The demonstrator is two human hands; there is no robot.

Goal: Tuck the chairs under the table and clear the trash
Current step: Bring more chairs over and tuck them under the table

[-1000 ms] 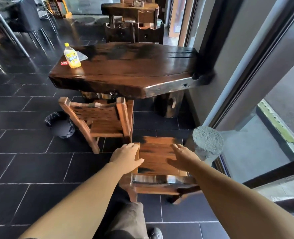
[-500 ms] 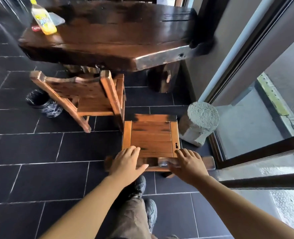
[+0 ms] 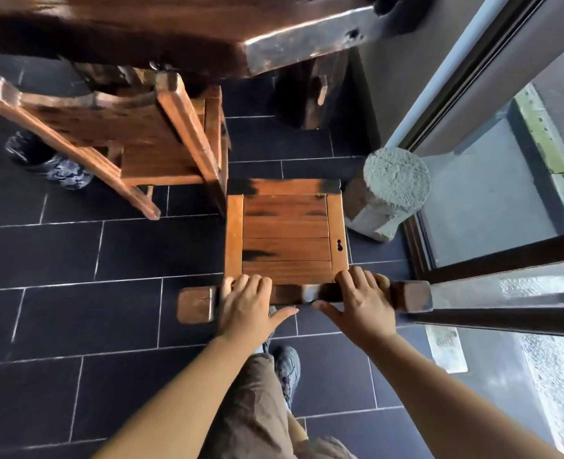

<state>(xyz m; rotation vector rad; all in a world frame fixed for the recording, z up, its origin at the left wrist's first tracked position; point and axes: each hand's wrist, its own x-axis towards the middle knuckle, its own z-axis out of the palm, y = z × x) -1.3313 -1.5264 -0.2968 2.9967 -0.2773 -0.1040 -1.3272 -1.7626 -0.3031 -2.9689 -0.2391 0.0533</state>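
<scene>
Floor tiles (image 3: 274, 140), dark grey, lie open between the dark wooden table's (image 3: 307, 44) edge and the brown slatted wooden chair (image 3: 285, 233), its back rail gripped by left hand (image 3: 247, 306) and right hand (image 3: 360, 306).

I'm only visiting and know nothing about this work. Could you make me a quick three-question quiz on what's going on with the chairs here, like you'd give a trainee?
1. True or false: the left hand and the right hand both hold the back rail of the near chair.
2. What stands on the floor just right of the near chair's seat? A) a stone post B) a broom C) a cardboard box
3. Short answer: is the near chair's seat under the table yet?

Key: 1 true; 2 A; 3 no, the whole seat is out on the open floor.
</scene>
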